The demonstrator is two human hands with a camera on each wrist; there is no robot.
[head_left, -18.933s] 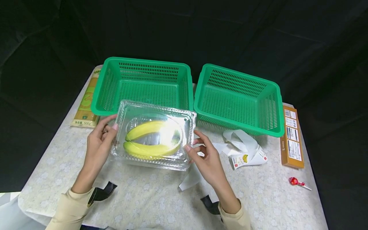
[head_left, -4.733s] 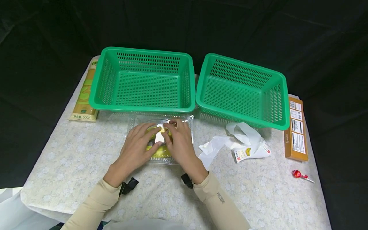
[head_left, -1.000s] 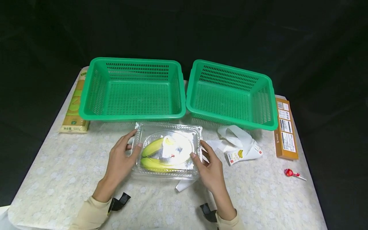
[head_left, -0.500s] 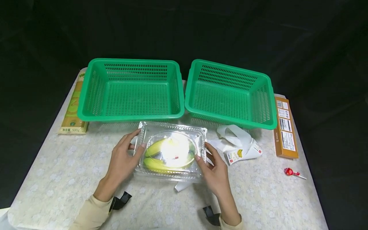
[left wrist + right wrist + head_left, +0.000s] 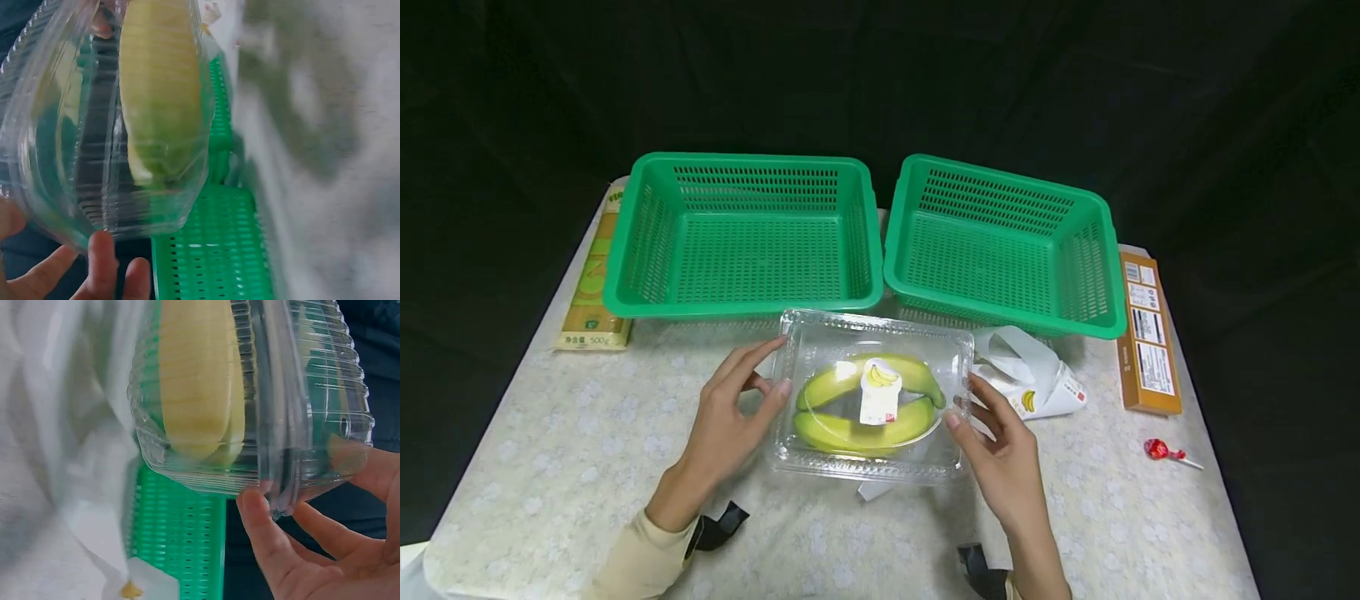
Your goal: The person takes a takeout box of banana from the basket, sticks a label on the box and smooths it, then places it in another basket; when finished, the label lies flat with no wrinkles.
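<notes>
Both hands hold a clear plastic clamshell box (image 5: 850,472) with its lid down, raised over the tablecloth in the head view. Two bananas (image 5: 850,433) lie inside. A white banana label (image 5: 874,405) is on the middle of the lid. My left hand (image 5: 730,417) grips the left end, thumb on top; fingertips (image 5: 102,262) touch the box end in the left wrist view. At the right end, my right hand (image 5: 1006,450) pinches the rim between thumb and fingers. The right wrist view shows the box side (image 5: 275,425) and finger (image 5: 259,515) close up.
Two green baskets (image 5: 745,308) (image 5: 1000,312) stand behind the box. A curled label strip (image 5: 1060,393) lies at right, partly behind the box. An orange carton (image 5: 1152,367) and red lollipop (image 5: 1157,450) lie far right. A yellow-green 500g pack (image 5: 591,321) lies far left.
Both hands have moved the box rightward and raised it. The label, pressed on the lid by both hands 4.7 s ago, was not on the lid in the oldest frame.
</notes>
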